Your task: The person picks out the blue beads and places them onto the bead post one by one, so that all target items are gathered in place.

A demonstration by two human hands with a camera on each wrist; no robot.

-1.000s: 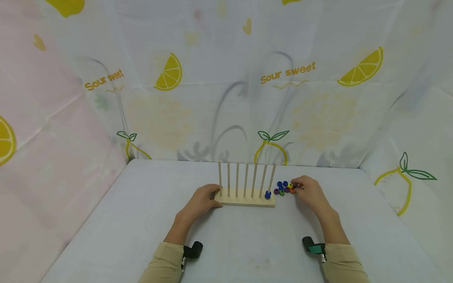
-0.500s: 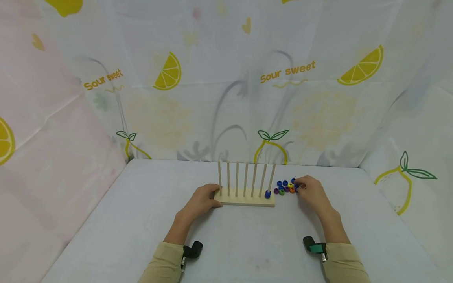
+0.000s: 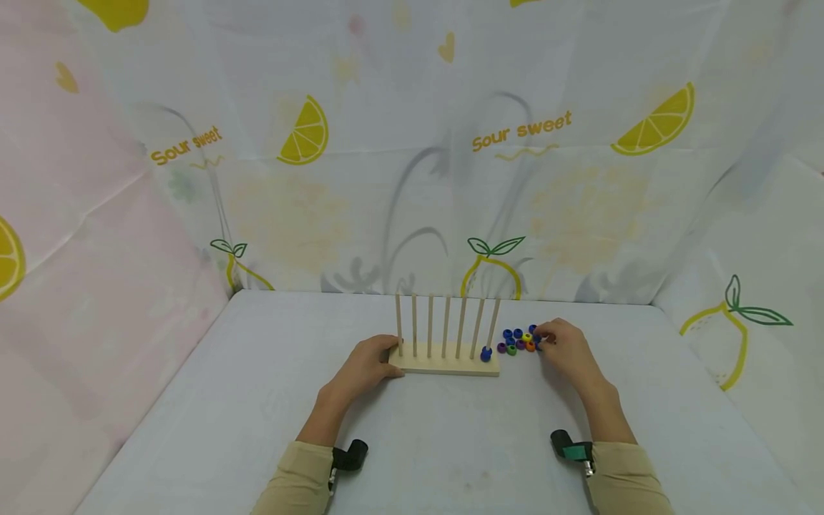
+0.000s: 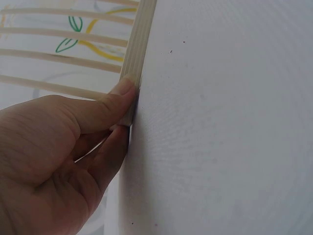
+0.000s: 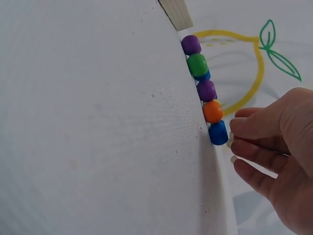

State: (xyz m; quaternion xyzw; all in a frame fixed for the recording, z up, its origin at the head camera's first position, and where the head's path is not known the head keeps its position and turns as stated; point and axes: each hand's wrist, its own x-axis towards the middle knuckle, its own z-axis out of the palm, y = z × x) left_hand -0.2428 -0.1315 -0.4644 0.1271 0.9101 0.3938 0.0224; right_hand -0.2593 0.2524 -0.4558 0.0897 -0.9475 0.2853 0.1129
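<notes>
A pale wooden stand [image 3: 444,363] with a row of upright pegs lies mid-table, a blue bead [image 3: 486,354] low on its rightmost peg. My left hand [image 3: 370,365] grips the stand's left end; in the left wrist view the thumb presses the front edge of the wooden base [image 4: 139,44], fingers behind it. To the stand's right, a cluster of beads in blue, purple [image 5: 191,45], green [image 5: 197,64], yellow [image 3: 527,337] and orange [image 5: 212,112] lies on the table. My right hand [image 3: 566,350] is at the cluster's right end, its loosely bent fingertips close by a blue bead [image 5: 218,133].
A white cloth covers the table [image 3: 450,436]. Behind it hangs a lemon-print curtain [image 3: 386,193], with more cloth along both sides. Black wrist devices [image 3: 350,455] sit at the sleeve cuffs.
My right hand has shifted slightly right from the yellow and orange beads, and blue beads now show beside its fingers. The left hand keeps its grip on the stand.
</notes>
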